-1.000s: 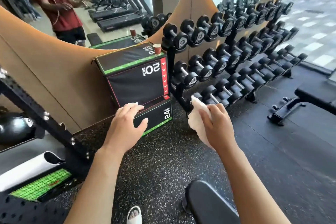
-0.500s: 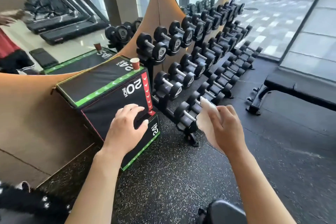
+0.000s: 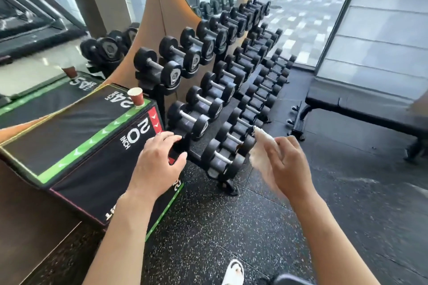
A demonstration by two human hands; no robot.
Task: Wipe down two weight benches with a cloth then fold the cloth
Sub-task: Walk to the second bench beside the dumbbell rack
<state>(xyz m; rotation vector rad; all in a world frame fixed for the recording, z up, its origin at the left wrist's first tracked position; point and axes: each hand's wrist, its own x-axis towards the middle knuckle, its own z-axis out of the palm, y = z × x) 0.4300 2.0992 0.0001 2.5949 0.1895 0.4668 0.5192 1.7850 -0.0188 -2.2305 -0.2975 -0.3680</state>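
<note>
I see both forearms reaching forward from the near edge, elbows cut off by the frame. The left hand (image 3: pixel 157 164) hangs palm down with fingers loosely spread and slightly bent, holding nothing; whether the fingertips touch the plyo box (image 3: pixel 92 146) under them I cannot tell. The right hand (image 3: pixel 282 164) grips the white cloth (image 3: pixel 260 146), fingers curled round it; the hand hides most of the fabric, and only a crumpled end sticks up on its far left side, so I cannot judge how the cloth is bunched. One weight bench (image 3: pixel 361 111) stands at far right, well apart from both hands; its right end blurs out at the frame edge. At the near edge a dark rounded pad (image 3: pixel 289 280) is almost wholly cut off, and I cannot identify it. A white sandal (image 3: pixel 234 272) shows just beside it, partly cropped. The dumbbell rack (image 3: pixel 220 90) runs from centre toward the far windows, its far rows too small to make out. A paper cup (image 3: pixel 136 97) stands upright on the box's far corner.
</note>
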